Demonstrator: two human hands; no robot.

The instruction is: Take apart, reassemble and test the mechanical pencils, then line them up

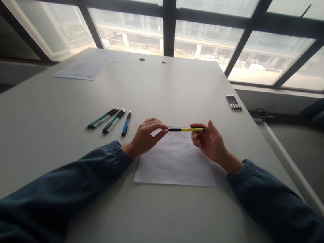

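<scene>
A yellow and black pen (187, 130) is held almost level above a sheet of paper (172, 175) with faint grey marks on it. My left hand (148, 134) pinches the pen's black tip end between thumb and fingertips. At the yellow end, my right hand (211, 142) has its fingers curled around the pen, with the thumb pointing up. To the left of my left hand lie several green, black and white pens (109, 120) and one blue pen (126, 124).
Several black and silver pens (234, 102) lie side by side near the right edge of the white table (147, 224). More sheets of paper (82, 66) rest at the far left. Large windows (206, 39) stand beyond the table's far edge.
</scene>
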